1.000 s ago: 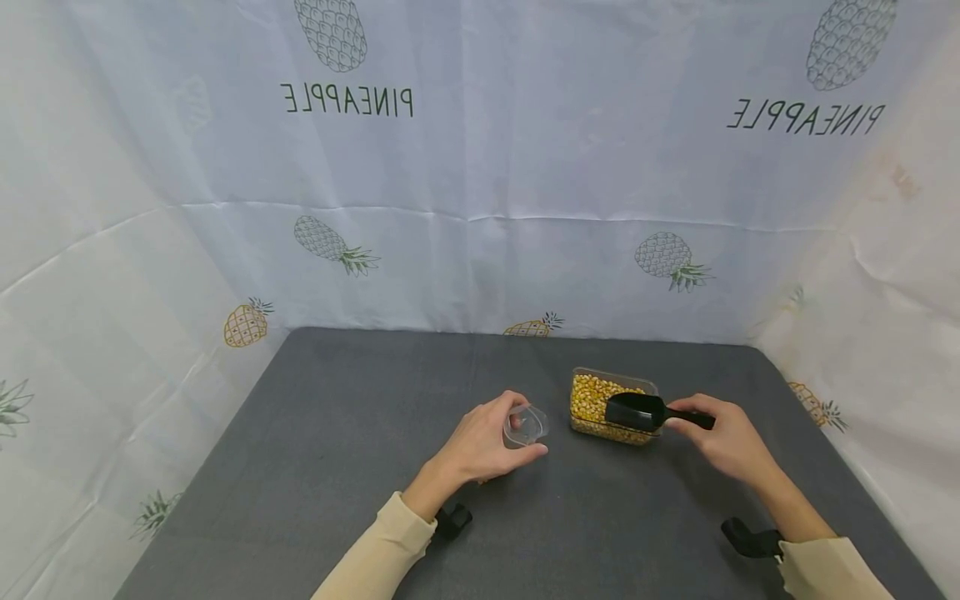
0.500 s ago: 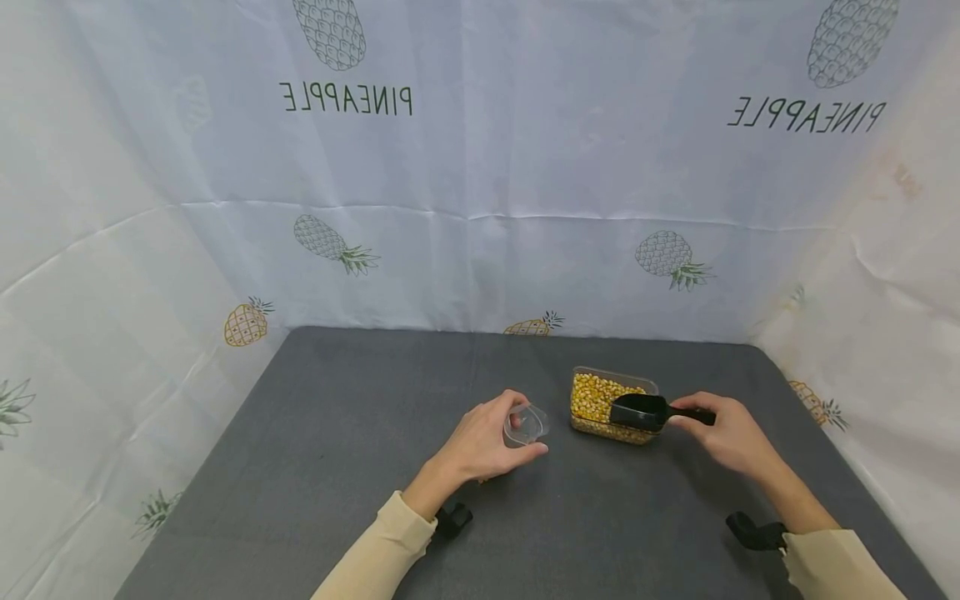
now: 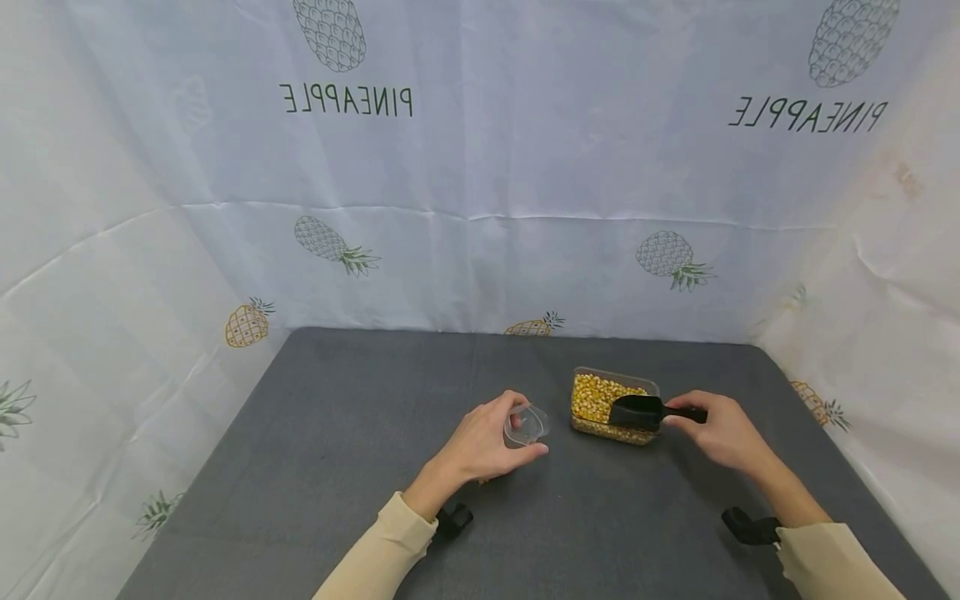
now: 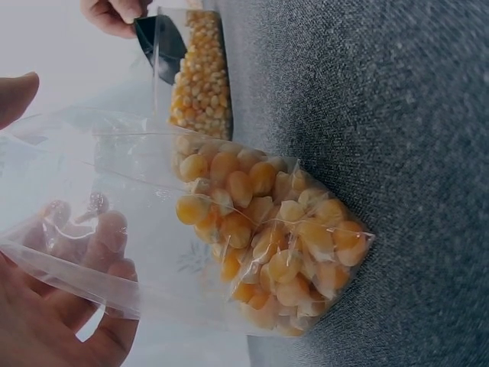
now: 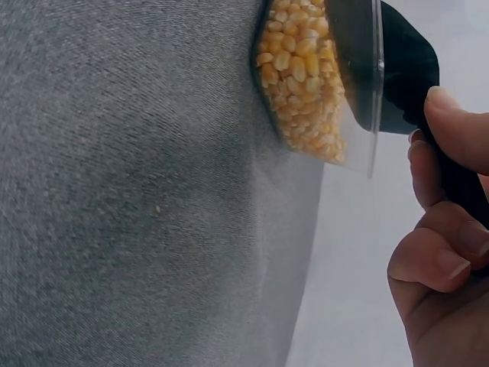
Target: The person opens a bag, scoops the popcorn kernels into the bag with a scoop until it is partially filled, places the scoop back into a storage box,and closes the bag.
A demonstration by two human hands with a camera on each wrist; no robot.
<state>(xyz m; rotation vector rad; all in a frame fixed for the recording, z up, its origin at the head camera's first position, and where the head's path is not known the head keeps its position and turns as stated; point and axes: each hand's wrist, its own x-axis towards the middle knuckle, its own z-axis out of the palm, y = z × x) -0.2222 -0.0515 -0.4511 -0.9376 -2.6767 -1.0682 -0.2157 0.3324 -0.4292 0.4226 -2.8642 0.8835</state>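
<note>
My left hand [image 3: 487,437] holds a clear plastic bag [image 4: 267,237] by its mouth, thumb on one side and fingers on the other, so the top gapes wide. Corn kernels fill the lower part of the bag, which stands on the grey table. With my right hand [image 3: 727,429] I grip a black scoop [image 3: 636,412] by its handle. Its blade dips inside a clear rectangular tub [image 3: 649,386] of yellow corn kernels [image 3: 595,397]. What lies in the blade is hidden in the right wrist view.
The grey table [image 3: 360,467] runs back to a white curtain [image 3: 465,167] printed with pineapples, which also encloses both sides. A black strap [image 3: 453,521] sits at the left wrist, another band [image 3: 750,527] at the right.
The scoop shifts slightly right and then slightly back left over the tub, my right hand with it. The left hand and the bag stay in place.
</note>
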